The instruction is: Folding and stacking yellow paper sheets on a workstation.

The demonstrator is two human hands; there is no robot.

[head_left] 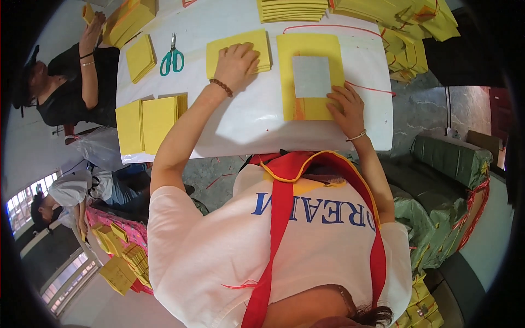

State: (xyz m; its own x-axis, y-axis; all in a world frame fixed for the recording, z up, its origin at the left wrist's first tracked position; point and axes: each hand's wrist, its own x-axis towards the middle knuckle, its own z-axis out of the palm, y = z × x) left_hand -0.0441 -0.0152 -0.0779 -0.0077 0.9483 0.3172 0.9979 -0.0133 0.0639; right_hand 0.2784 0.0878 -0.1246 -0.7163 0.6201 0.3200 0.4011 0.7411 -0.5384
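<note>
My left hand [236,66] lies on top of a small stack of yellow paper [216,49] on the white table, its fingers slightly bent and spread over the sheets. To the right is a yellow sheet [334,49] bearing a silver-grey rectangle [311,76] and an orange-red smear below it. My right hand [349,109] rests at the right edge of that sheet, fingers apart, fingertips touching the paper beside the rectangle. Neither hand grips anything. Teal-handled scissors [173,61] lie left of the stack, blades pointing to the far side.
Folded yellow paper stacks [158,123] and a smaller pile [141,57] stand at the table's left. More bundles [292,10] fill the far edge. Red string [333,27] crosses the tabletop [229,131]. Dark green wrapped bales [448,161] sit at right. Other people [68,82] are at left.
</note>
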